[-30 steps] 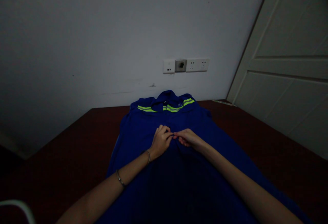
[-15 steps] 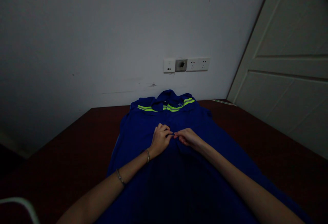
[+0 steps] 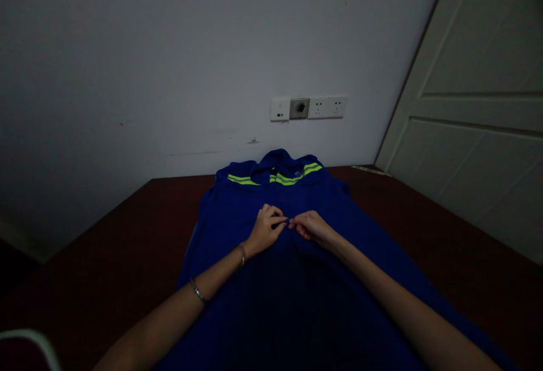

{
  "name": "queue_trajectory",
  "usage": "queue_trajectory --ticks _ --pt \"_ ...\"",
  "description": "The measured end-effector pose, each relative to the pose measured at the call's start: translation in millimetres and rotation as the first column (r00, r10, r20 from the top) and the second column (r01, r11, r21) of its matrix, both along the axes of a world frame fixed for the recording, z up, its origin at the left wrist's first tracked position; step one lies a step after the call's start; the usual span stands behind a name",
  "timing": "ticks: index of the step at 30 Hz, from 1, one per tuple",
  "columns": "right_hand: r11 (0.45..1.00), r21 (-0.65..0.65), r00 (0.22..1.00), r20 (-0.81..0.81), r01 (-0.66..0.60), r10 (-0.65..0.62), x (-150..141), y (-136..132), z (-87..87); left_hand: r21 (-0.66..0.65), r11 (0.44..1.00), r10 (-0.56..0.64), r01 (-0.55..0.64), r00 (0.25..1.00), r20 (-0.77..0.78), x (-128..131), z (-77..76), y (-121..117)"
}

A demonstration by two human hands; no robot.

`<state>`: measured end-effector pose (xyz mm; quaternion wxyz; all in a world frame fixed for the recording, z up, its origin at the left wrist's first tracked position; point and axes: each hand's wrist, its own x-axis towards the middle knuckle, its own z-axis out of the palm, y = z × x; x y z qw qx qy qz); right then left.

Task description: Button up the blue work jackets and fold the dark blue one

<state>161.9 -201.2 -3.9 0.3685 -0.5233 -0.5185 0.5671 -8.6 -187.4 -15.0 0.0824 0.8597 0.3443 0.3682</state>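
A blue work jacket (image 3: 237, 212) with yellow-green and grey reflective stripes lies spread out, its collar toward the wall. Along the front, below the stripes, my left hand (image 3: 266, 228) pinches the cloth between thumb and fingers. Close by on the right, my right hand (image 3: 311, 227) pinches the same front edge, fingertips almost touching those of the left. Whether a button sits between the fingertips is too small and dark to tell. Shadow hides much of the jacket's lower part between my forearms.
The jacket rests on a dark red-brown tabletop (image 3: 139, 235) against a pale wall (image 3: 127, 65). Wall sockets (image 3: 326, 107) sit above the collar. A panelled door (image 3: 479, 133) rises at the right. A pale cable-like curve (image 3: 38, 337) shows at the lower left.
My left hand has shifted very slightly, its thumb and finger straighter at the cloth. The right hand and the jacket stay nearly where they were.
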Motion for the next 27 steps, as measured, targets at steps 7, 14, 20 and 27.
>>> queue_trajectory --ticks 7,14,20,27 --pt "1.0 0.026 0.999 0.038 -0.007 0.006 0.3 0.4 0.8 0.023 0.999 -0.035 0.035 0.999 -0.004 -0.7 -0.9 -1.5" --pt "0.996 0.077 0.997 0.071 -0.042 0.037 1.0 0.1 2.0 -0.03 0.999 -0.035 0.037 0.996 0.079 -0.8 0.1 -0.3" --pt "0.988 0.117 0.99 0.107 -0.101 0.089 0.9 -1.5 3.6 -0.114 0.991 -0.046 0.064 0.987 0.152 -1.1 -0.4 2.2" --pt "0.921 0.261 0.926 0.319 -0.29 0.201 5.9 -3.2 -0.2 -0.181 0.981 -0.041 0.066 0.989 0.14 -0.7 -2.9 6.2"
